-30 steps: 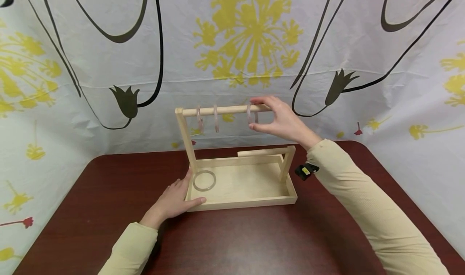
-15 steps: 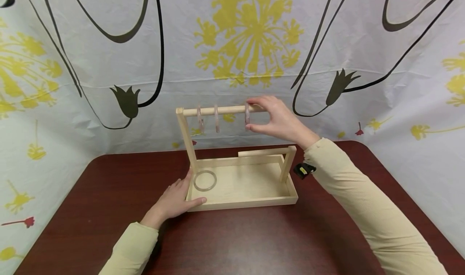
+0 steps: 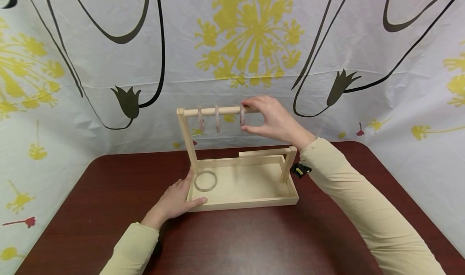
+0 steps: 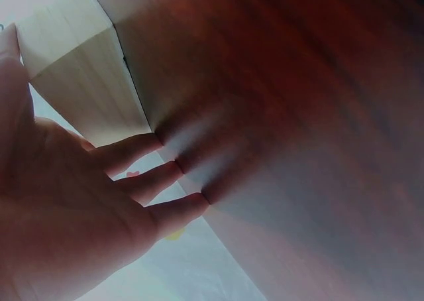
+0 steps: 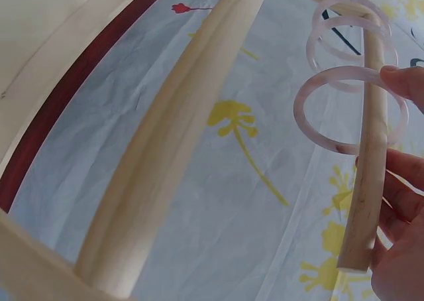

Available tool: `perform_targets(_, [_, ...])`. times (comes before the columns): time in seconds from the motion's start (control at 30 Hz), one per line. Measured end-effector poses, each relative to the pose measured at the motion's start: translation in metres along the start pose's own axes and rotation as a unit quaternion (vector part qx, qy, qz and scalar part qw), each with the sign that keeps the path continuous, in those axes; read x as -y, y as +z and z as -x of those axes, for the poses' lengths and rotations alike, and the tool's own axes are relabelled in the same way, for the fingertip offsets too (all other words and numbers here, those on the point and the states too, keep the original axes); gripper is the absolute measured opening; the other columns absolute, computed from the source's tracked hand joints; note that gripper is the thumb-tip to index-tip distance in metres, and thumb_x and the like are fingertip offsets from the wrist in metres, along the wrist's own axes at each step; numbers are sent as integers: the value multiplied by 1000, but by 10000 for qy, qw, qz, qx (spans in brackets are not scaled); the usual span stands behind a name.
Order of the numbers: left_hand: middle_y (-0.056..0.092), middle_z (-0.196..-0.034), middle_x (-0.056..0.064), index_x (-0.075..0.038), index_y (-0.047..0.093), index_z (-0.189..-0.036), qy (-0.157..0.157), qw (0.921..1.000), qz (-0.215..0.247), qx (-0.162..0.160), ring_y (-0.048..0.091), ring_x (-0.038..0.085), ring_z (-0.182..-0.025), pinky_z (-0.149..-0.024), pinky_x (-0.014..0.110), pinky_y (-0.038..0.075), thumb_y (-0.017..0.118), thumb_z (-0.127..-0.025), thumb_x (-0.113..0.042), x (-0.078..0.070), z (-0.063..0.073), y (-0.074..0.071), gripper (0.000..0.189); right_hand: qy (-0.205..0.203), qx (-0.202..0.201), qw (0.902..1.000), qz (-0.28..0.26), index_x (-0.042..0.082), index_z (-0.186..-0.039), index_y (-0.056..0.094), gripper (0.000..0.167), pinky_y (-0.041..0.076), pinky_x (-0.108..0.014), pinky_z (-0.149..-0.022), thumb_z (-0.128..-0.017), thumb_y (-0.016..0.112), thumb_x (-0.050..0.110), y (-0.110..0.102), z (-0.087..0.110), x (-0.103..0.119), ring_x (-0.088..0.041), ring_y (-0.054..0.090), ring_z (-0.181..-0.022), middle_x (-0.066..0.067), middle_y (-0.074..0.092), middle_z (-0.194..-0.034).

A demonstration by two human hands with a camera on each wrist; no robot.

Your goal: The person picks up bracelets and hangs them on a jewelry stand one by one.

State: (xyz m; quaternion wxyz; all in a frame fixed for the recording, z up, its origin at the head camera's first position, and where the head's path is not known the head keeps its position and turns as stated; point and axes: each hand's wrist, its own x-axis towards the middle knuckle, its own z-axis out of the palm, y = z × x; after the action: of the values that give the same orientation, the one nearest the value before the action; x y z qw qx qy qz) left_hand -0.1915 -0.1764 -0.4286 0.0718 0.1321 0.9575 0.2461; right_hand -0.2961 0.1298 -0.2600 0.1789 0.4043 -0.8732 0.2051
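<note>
My right hand (image 3: 277, 119) pinches a pale pinkish bangle (image 3: 242, 116) between thumb and fingers. The bangle encircles the upper rod (image 3: 229, 110) of a wooden bangle stand, near its free right end. Two more bangles hang further left on that rod, one pale (image 3: 217, 119) and one pinkish (image 3: 201, 121). My left hand (image 3: 173, 198) rests on the left front corner of the stand's tray (image 3: 243, 204), thumb over the front rim. In the left wrist view its fingers (image 4: 173, 216) are extended along the tray's outer side, tips at the tabletop.
A greyish bangle (image 3: 205, 190) lies flat in the tray's left end. The lower rod (image 3: 264, 152) juts left from a short post (image 3: 287, 166) at the right; a taller post (image 3: 187, 141) carries the upper rod. A patterned cloth (image 3: 232, 65) hangs behind the dark red table (image 3: 232, 242).
My right hand has slid its bangle leftward along the upper rod, toward the two hanging there. My left hand keeps its place on the tray.
</note>
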Motion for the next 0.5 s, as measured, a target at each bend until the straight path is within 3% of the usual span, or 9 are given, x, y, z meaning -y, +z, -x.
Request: perform_targets(0.5, [34, -148, 27, 0, 9, -154, 36, 10000, 12, -12, 29, 51, -133, -104, 64, 24, 61, -86, -61, 0, 0, 1, 106, 51, 143, 9998, 93, 2, -135, 55, 67, 32, -50, -104, -81, 79, 33, 2, -6, 10, -33, 46, -125, -15, 55, -132])
